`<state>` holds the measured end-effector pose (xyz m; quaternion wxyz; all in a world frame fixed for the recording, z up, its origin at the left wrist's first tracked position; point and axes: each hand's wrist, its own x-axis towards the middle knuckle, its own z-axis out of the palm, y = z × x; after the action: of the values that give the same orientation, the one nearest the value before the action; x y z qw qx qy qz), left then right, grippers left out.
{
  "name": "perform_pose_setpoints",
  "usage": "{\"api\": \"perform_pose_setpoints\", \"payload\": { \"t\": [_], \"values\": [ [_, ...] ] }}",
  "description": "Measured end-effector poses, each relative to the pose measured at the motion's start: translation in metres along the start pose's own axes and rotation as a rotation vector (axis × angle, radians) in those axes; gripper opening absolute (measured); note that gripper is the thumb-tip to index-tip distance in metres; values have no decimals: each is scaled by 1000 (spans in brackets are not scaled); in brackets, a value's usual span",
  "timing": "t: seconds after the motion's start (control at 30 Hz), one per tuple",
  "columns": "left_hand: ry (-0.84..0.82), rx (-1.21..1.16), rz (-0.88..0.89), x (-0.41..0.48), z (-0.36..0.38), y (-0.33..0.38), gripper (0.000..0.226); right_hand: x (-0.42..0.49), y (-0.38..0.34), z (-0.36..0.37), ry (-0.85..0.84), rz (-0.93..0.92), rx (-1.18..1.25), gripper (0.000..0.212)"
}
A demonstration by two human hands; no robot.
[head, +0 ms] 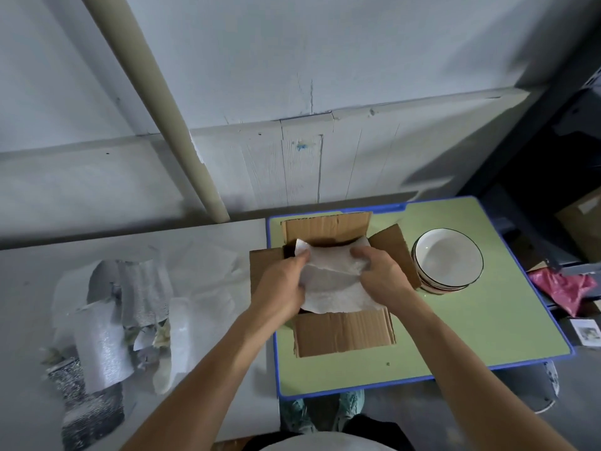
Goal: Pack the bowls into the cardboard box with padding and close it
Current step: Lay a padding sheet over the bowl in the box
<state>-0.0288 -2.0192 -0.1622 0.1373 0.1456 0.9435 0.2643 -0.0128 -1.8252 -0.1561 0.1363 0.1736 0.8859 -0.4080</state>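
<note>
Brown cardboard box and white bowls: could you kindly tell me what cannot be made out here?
Head view:
Brown cardboard box interior: covered by the white foam padding sheet that the left hand and right hand grip.
Stack of white black-rimmed bowls: count unclear, top bowl hides the lower ones.
Small printed card at right: too small.

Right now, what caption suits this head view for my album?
The left hand and right hand grip a white padding sheet over the cardboard box; bowls wait beside it on the green table.
</note>
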Motion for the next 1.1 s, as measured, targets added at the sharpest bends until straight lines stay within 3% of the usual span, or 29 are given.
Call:
{"api": "perform_pose_setpoints", "payload": {
  "t": [0.13,0.3,0.43,0.57,0.77,1.0,1.1],
  "values": [
    [71,369,59,3,14,7,49,8,7,1,-31,-56,-113,63],
    [-14,625,23,5,26,13,46,21,10,16,-155,-122,-276,66],
    [-101,726,-8,12,29,20,31,32,9,27,-187,-59,-241,56],
    [-186,812,-12,25,30,17,31,41,10,36,-207,3,-322,41],
    [-337,1016,6,38,38,14,32,39,11,48,-251,-92,-737,41],
    [-368,1137,40,50,54,7,46,38,5,43,-80,-191,-893,39],
    [-364,1125,52,52,59,9,47,37,4,39,-109,-177,-874,39]
  ]
}}
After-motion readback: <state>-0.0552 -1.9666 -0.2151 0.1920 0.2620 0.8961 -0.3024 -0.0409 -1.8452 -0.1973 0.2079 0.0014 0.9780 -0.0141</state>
